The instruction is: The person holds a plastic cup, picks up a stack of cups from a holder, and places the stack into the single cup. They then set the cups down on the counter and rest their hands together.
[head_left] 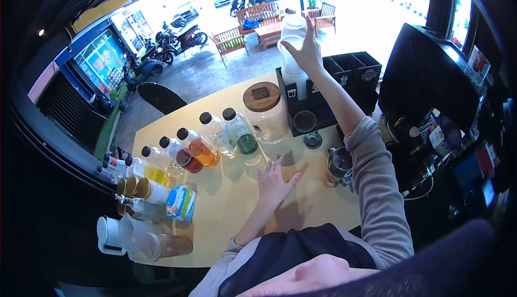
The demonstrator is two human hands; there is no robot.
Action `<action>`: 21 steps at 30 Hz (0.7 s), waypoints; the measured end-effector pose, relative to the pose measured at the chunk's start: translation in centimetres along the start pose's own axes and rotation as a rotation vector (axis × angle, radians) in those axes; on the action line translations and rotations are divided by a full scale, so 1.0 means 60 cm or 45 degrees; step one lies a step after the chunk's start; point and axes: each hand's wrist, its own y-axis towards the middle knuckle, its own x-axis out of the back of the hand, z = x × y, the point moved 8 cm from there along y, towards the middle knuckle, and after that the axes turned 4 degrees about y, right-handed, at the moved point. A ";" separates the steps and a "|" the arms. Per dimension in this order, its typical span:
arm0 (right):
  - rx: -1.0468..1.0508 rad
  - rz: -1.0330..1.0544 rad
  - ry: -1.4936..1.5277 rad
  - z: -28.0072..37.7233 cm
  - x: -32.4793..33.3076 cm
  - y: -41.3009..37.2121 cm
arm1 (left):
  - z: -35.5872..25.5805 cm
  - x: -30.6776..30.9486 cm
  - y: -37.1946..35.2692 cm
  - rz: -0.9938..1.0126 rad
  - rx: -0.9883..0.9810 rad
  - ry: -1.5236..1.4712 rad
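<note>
My right hand (pixel 306 49) reaches up at the far side of the table, thumb and fingers round the upper part of a tall stack of clear plastic cups (pixel 293 71). The stack stands in a black organizer (pixel 355 71). My left hand (pixel 273 183) rests on the light wooden table (pixel 237 200), fingers spread, holding nothing. Beyond it are a bottle with green liquid (pixel 246 141) and a clear jar with a wooden lid (pixel 266 119). A small dark round lid (pixel 312 140) lies in front of the organizer.
Black-capped bottles, including an orange one (pixel 202 149) and a yellow one (pixel 153 173), line the far left edge. A blue tissue pack (pixel 181 203), pitchers (pixel 145 238) and gold-lidded containers (pixel 151 190) stand left. A metal-and-glass vessel (pixel 338 162) is near my right forearm.
</note>
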 end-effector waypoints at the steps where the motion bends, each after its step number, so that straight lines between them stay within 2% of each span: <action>1: -0.103 0.051 -0.002 -0.017 -0.015 0.001 | 0.003 -0.005 0.001 0.014 -0.001 0.014; 4: -0.262 0.195 -0.030 -0.053 -0.052 -0.020 | 0.009 -0.016 0.000 0.011 0.001 0.007; 6: -0.227 0.181 -0.039 -0.067 -0.059 -0.039 | 0.011 -0.020 -0.003 0.016 0.004 0.005; 8: -0.392 0.276 -0.149 -0.096 -0.071 -0.065 | 0.013 -0.021 -0.003 0.013 0.006 0.005; 15: -0.501 0.398 -0.216 -0.103 -0.064 -0.099 | 0.004 -0.030 -0.012 0.031 -0.013 0.014; 19: -0.458 0.385 -0.262 -0.099 -0.063 -0.099 | -0.003 -0.028 -0.026 0.049 -0.018 0.009; 21: -0.650 0.527 -0.204 -0.099 -0.062 -0.106 | -0.003 -0.020 -0.039 0.061 0.011 0.016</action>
